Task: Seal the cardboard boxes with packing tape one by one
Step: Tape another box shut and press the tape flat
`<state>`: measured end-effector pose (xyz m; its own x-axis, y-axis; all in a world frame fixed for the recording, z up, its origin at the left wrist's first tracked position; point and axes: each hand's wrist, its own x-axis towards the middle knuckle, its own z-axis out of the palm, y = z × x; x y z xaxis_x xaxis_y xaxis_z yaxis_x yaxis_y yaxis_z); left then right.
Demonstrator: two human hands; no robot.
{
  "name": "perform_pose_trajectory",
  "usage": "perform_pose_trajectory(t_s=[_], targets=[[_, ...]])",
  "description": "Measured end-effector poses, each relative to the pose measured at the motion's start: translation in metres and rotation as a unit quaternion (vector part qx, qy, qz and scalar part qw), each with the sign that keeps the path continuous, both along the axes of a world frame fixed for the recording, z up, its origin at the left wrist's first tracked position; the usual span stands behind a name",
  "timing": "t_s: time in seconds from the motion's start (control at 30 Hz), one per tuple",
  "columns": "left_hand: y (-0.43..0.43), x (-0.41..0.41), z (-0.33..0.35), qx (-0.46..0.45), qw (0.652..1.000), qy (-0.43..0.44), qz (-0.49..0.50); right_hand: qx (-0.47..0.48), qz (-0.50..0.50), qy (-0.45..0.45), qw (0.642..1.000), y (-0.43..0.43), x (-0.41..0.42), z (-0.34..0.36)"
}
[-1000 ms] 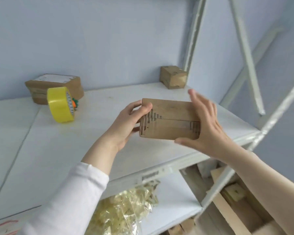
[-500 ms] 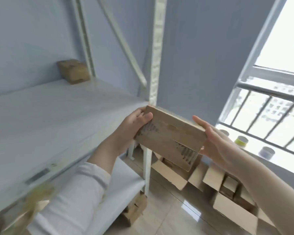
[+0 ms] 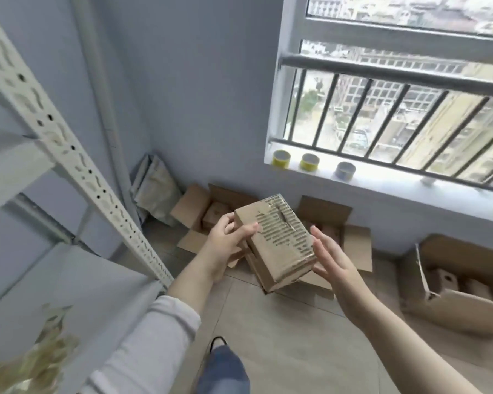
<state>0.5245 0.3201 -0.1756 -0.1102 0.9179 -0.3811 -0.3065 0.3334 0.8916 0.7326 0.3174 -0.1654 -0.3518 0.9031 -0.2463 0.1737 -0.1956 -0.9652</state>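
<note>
A small brown cardboard box with a torn, striped top face is held in the air over the floor, tilted, its long side pointing away from me. My left hand grips its left edge, thumb on top and fingers behind. My right hand lies against the box's right side with straight fingers, the thumb near the lower corner. Three tape rolls stand on the windowsill: two yellow ones and a blue-grey one.
Open cartons with small boxes inside lie on the tiled floor below the window. A larger open carton sits at the right. A white slotted shelf upright slants across the left. Flat bags lean in the corner.
The view has swung right, from the shelf top to the window and floor. The box came off the shelf with both hands and turned lengthwise. My right hand's fingers have straightened.
</note>
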Motion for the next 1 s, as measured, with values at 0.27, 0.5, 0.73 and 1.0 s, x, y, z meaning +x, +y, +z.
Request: perform_pose_trajectory(t_s=[0.27, 0.5, 0.73, 1.0], targets=[[0.104, -0.026, -0.092, -0.080, 0.996, 0.016, -0.023, -0.175, -0.017, 0.024, 0.984, 0.100, -0.028, -0.078], [0.206, -0.053, -0.131, -0.174, 0.984, -0.028, 0.007, 0.161, -0.061, -0.305, 0.937, 0.200, -0.131, -0.118], [0.311, -0.117, -0.145, -0.213, 0.970, -0.114, 0.019, -0.012, -0.144, -0.093, 0.985, 0.311, -0.168, -0.123], [0.388, -0.143, -0.217, -0.213, 0.961, -0.153, 0.082, -0.322, -0.079, 0.039, 0.943, 0.419, -0.188, -0.187]])
